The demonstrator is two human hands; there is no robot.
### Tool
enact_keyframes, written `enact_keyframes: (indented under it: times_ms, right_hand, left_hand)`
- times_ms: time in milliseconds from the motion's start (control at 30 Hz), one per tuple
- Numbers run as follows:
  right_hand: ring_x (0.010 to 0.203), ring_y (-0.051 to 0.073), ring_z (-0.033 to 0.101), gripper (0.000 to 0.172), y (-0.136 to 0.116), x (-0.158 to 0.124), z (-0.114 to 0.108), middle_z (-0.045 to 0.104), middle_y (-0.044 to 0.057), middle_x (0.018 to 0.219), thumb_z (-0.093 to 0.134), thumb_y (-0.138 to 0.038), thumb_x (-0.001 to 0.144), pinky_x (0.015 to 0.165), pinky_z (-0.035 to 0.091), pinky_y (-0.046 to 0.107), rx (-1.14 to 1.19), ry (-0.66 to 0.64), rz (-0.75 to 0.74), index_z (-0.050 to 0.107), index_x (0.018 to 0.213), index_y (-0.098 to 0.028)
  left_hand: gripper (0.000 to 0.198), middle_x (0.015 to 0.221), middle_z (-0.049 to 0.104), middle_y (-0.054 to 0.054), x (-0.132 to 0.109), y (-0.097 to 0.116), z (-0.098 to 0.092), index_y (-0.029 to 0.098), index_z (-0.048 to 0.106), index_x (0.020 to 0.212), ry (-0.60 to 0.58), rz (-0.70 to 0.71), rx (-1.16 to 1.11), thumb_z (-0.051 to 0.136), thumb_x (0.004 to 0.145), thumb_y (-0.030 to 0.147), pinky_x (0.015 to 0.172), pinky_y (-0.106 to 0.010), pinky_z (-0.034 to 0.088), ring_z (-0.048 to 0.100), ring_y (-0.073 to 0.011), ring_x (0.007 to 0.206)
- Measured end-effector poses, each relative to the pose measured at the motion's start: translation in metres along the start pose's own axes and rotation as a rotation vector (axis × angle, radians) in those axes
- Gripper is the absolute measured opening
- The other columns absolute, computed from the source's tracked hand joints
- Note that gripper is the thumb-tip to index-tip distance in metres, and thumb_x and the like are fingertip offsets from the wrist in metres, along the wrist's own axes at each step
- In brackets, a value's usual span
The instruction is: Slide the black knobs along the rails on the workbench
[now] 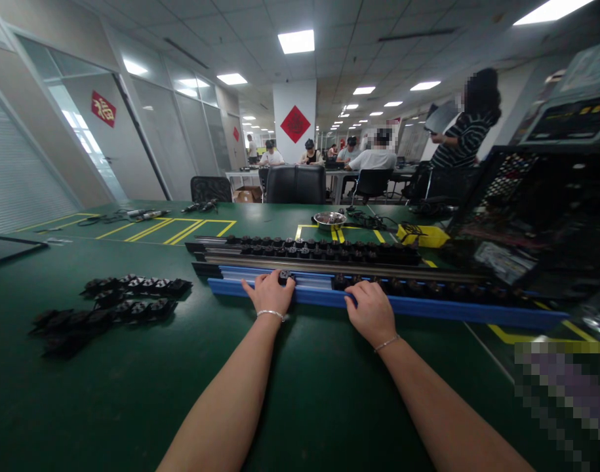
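A long blue rail (427, 311) with an open channel lies across the green table in front of me. Between the thumb and fingers of my left hand (270, 296) is a small black square socket module (286, 277), at the channel's left part. My right hand (372, 313) grips the rail's near edge with curled fingers; its thumb is bent against the near side. Just above those fingers, a black module (339, 282) sits in the channel, with several more in a row to its right. Bare channel (313, 282) shows between my hands.
Loose black modules (147, 286) lie in rows at left. Behind the blue rail are dark rails (300, 260) filled with modules. Farther back stand a metal bowl (329, 220) and a yellow tray (422, 236). A dark perforated case (536, 210) rises at right. People are in the background.
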State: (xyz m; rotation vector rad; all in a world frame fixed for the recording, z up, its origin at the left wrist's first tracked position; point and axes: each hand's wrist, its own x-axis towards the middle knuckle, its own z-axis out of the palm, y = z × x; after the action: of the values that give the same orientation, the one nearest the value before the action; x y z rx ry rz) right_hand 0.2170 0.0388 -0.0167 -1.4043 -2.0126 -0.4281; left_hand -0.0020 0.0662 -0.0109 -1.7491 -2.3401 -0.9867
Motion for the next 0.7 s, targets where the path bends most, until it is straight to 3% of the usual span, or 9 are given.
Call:
enact_keyframes:
  times_ms: [700]
  right_hand:
    - [0.085,0.020,0.047,0.016,-0.0004,0.0001,-0.0013,0.061,0.007,0.086,0.052,-0.022,0.081,0.074,0.038,0.033,0.008,-0.011,0.006,0.066,0.086,-0.017]
  left_hand:
    - [0.036,0.098,0.069,-0.008,0.0028,-0.0065,-0.0075,0.026,0.067,0.100,0.024,-0.022,-0.007,0.048,0.077,0.045,0.108,-0.059,0.003,0.052,-0.0261,0.109]
